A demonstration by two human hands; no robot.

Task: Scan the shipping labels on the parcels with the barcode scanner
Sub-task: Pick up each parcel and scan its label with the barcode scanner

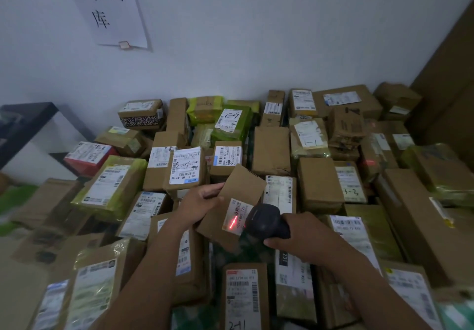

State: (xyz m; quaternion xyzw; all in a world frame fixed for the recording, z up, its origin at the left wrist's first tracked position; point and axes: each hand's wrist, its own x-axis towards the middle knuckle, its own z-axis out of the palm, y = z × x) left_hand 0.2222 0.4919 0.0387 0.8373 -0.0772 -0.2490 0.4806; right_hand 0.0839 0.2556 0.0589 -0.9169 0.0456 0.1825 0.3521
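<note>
Left hand fingers clamped on the edge of a tilted box, held above the parcel pile. Right hand fingers wrapped round the scanner, just beside the box. Red line falls on the label, right of the left fingertips.

One brown cardboard parcel, tilted, is raised above a dense pile of labelled parcels. Its white shipping label faces up, crossed by a red scan line. The black barcode scanner sits just beside the label.
</note>
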